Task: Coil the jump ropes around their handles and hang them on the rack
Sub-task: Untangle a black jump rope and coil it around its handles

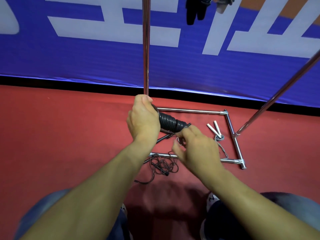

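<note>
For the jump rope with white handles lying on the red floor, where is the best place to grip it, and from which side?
Grip the two white handles together near their lower ends, where they converge above the small grey coiled cord. Come from above: they lie flat on the red floor inside the chrome rack base, whose bar runs close on their right.

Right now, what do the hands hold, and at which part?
The left hand grips the coiled black jump rope at its left end. The right hand seems to pinch its loose cord; unclear.

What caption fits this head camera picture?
Left hand holds a coiled black jump rope; right hand winds its end.
</note>
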`<move>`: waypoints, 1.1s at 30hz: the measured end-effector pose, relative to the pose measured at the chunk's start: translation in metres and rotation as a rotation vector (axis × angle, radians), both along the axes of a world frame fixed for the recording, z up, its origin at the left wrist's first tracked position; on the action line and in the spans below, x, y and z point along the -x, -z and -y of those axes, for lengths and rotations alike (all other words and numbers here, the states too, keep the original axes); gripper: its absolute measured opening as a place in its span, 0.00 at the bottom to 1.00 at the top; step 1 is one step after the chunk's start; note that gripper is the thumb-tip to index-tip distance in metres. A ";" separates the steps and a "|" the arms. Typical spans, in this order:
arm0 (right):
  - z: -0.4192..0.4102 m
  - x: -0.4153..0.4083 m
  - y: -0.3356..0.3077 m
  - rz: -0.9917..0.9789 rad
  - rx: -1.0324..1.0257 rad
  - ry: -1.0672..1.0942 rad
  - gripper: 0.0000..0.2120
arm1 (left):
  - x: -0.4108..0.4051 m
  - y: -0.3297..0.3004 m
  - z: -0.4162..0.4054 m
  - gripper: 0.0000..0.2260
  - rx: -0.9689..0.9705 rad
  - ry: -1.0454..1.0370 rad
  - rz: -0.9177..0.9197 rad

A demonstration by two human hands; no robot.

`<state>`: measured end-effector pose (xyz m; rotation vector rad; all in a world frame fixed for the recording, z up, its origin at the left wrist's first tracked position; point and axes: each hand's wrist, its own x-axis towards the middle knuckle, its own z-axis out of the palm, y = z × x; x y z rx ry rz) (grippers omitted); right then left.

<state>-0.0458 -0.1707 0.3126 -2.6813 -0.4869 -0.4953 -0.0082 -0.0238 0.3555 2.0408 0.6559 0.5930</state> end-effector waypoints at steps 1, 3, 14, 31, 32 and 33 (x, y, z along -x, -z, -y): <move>-0.003 0.003 0.006 -0.038 -0.045 0.000 0.08 | -0.002 -0.001 0.001 0.11 0.030 -0.017 0.004; -0.006 0.004 0.017 -0.130 -0.282 -0.012 0.06 | -0.003 -0.002 0.004 0.11 0.078 -0.028 0.018; -0.017 -0.011 0.001 -0.712 -1.334 0.130 0.10 | -0.008 -0.002 0.004 0.15 0.384 -0.071 0.057; 0.000 -0.022 -0.011 -0.762 -1.395 -0.116 0.24 | 0.002 -0.001 0.006 0.15 0.747 -0.060 -0.083; 0.001 -0.023 -0.012 -0.782 -1.433 -0.126 0.27 | 0.005 -0.002 0.009 0.15 0.761 -0.056 -0.100; 0.001 -0.024 -0.012 -0.779 -1.427 -0.133 0.27 | 0.006 -0.001 0.012 0.15 0.767 -0.050 -0.124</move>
